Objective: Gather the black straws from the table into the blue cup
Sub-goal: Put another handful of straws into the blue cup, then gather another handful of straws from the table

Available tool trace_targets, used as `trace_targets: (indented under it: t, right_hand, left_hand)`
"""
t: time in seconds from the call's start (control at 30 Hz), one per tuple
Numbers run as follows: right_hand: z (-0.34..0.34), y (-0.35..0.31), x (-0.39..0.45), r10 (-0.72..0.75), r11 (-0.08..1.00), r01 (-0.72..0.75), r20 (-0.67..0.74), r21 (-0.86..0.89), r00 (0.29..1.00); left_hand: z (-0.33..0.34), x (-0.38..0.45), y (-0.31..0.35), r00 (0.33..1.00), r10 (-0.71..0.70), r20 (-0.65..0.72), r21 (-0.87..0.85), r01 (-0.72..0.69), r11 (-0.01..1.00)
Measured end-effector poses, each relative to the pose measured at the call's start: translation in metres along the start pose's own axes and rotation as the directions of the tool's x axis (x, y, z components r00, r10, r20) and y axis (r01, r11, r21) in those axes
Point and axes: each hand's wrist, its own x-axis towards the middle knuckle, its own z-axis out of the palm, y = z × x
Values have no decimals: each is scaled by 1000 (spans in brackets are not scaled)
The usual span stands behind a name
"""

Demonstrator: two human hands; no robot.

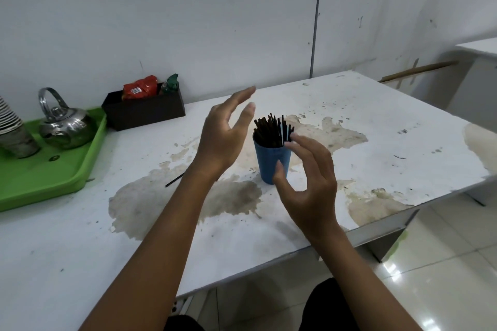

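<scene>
The blue plastic cup (271, 162) stands upright on the stained white surface (376, 142), between both hands, packed with thin black straws (270, 130). Left hand (224, 137) fingers are spread, grasping nothing. Right hand (306, 177) fingers are loosely curled just beside the cup, empty. One black straw (174, 180) lies beneath the left wrist.
</scene>
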Motion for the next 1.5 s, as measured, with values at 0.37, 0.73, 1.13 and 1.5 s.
trace_targets:
  t: [0.37,0.73,1.13,1.5]
  right_hand:
    - [56,-33,-21,41,999,-32,641,-25,767]
    - [71,-23,-29,196,977,-87,651,-196,734]
    - [70,-25,-29,236,971,-144,634,-193,737]
    - [68,-27,-28,232,972,-147,650,-183,724]
  left_hand:
    - [-57,-47,-73,942,-318,-104,376,333,865]
    - [-26,-32,-71,839,-542,39,771,320,550]
    - [-8,-31,-75,854,-516,65,833,238,499]
    - [-8,-35,-83,874,-468,131,877,117,465]
